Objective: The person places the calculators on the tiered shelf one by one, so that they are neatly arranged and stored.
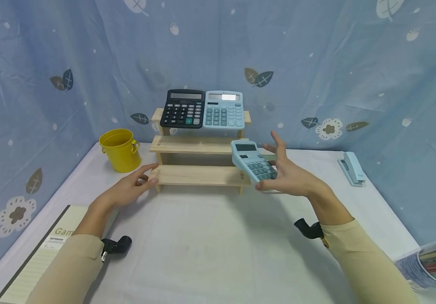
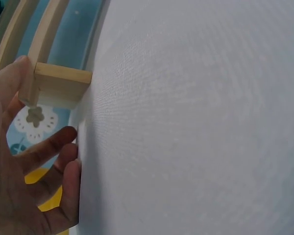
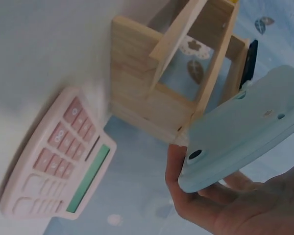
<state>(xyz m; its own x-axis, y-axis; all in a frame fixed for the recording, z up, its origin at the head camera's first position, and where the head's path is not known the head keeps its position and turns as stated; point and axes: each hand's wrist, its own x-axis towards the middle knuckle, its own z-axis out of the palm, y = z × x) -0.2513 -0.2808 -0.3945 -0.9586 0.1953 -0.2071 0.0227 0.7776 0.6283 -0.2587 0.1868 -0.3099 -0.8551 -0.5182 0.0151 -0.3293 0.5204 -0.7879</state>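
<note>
A three-tier wooden display shelf [image 1: 199, 175] stands at the middle back of the table. My left hand [image 1: 132, 185] pinches the left end of its lowest tier between thumb and index finger, the other fingers loosely bent below. My right hand [image 1: 290, 175] grips a light blue calculator [image 1: 254, 162] by its lower end, tilted in the air at the shelf's right end. On the top tier, a black calculator [image 1: 183, 109] and another light blue calculator [image 1: 223, 109] lean side by side. A pink calculator [image 3: 63, 161] lies right of the shelf, mostly hidden behind my right hand in the head view.
Left of the shelf stands a yellow bucket [image 1: 121, 150]. A notebook [image 1: 56, 242] lies under my left forearm. At the right are a light blue stapler [image 1: 352, 169] and, nearer, a container of pencils [image 1: 412, 270]. Blue patterned cloth [image 1: 317, 63] hangs behind the table.
</note>
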